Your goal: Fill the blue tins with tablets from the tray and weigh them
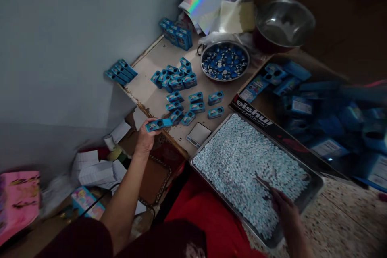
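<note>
My left hand (pixel 147 137) is closed round a small blue cardboard box (pixel 156 124) with a dark round hole in its face, held over the table's edge. My right hand (pixel 284 205) grips a thin metal spoon-like utensil (pixel 262 182); its far end meets the pale blue and white pellets (pixel 238 157), so its shape is unclear. The pellets fill most of a metal tray (pixel 314 185). A small flat scale (pixel 198 134) lies beside the tray's corner. More blue boxes of the same kind (pixel 197 107) stand in loose groups near my left hand.
A metal bowl (pixel 225 60) holds blue and silver round pieces. Behind it are shiny sheets (pixel 211 0) and a deep steel bowl (pixel 284 24). At right, a black-sided carton (pixel 254 112) contains many blue boxes. Papers (pixel 93 169) and a pink item (pixel 19 201) are at lower left.
</note>
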A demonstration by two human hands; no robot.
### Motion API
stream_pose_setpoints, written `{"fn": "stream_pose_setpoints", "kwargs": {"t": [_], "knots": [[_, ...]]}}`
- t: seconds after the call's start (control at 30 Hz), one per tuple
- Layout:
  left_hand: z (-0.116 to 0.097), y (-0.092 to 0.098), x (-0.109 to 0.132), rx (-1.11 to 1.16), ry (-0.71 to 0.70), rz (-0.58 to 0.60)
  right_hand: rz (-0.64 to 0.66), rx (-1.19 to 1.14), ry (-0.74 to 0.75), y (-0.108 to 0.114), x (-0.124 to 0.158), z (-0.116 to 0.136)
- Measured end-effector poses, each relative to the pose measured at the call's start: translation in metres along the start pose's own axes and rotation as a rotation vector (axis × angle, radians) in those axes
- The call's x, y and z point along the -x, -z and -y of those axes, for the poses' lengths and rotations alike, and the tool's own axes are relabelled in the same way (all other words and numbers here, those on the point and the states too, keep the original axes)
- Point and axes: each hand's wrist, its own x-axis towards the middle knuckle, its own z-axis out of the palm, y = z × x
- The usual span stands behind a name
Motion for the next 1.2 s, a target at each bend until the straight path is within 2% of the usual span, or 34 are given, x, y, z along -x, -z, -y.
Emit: {"fn": "stream_pose_setpoints", "kwargs": {"t": [0.07, 0.13, 0.3, 0.37, 0.43, 0.5, 0.6, 0.7, 0.8, 0.9, 0.97, 1.03, 1.1, 1.2], "knots": [[-0.004, -0.018, 0.016, -0.107, 0.007, 0.138, 0.014, -0.074, -0.043, -0.021, -0.003, 0.005], [-0.007, -0.043, 0.033, -0.216, -0.002, 0.272, -0.005, -0.155, -0.122, -0.023, -0.008, 0.005], [-0.001, -0.117, 0.071, -0.405, -0.134, 0.576, 0.063, -0.387, -0.264, 0.018, -0.005, 0.007], [0.005, -0.144, 0.084, -0.447, -0.178, 0.643, 0.145, -0.448, -0.252, 0.026, 0.000, 0.019], [0.010, -0.165, 0.095, -0.501, -0.238, 0.681, 0.251, -0.519, -0.220, 0.020, 0.001, 0.037], [0.012, -0.180, 0.103, -0.553, -0.312, 0.707, 0.342, -0.571, -0.172, 0.007, -0.005, 0.057], [0.012, -0.192, 0.110, -0.600, -0.383, 0.737, 0.391, -0.544, -0.069, -0.014, -0.019, 0.086], [0.015, -0.196, 0.111, -0.620, -0.401, 0.754, 0.344, -0.353, 0.095, -0.029, -0.022, 0.119], [0.021, -0.201, 0.110, -0.543, -0.360, 0.781, 0.189, 0.055, 0.370, -0.043, -0.001, 0.161], [0.029, -0.203, 0.111, -0.379, -0.192, 0.723, 0.083, 0.421, 0.616, -0.052, 0.030, 0.203], [0.034, -0.195, 0.113, -0.313, -0.093, 0.652, 0.083, 0.489, 0.674, -0.046, 0.042, 0.216], [0.036, -0.174, 0.110, -0.302, -0.047, 0.566, 0.093, 0.423, 0.634, -0.024, 0.038, 0.205], [0.034, -0.138, 0.099, -0.306, -0.021, 0.385, 0.053, 0.295, 0.473, 0.007, 0.020, 0.167], [0.019, -0.068, 0.062, -0.281, -0.015, -0.116, -0.100, 0.188, 0.143, 0.054, -0.014, 0.077]]}}
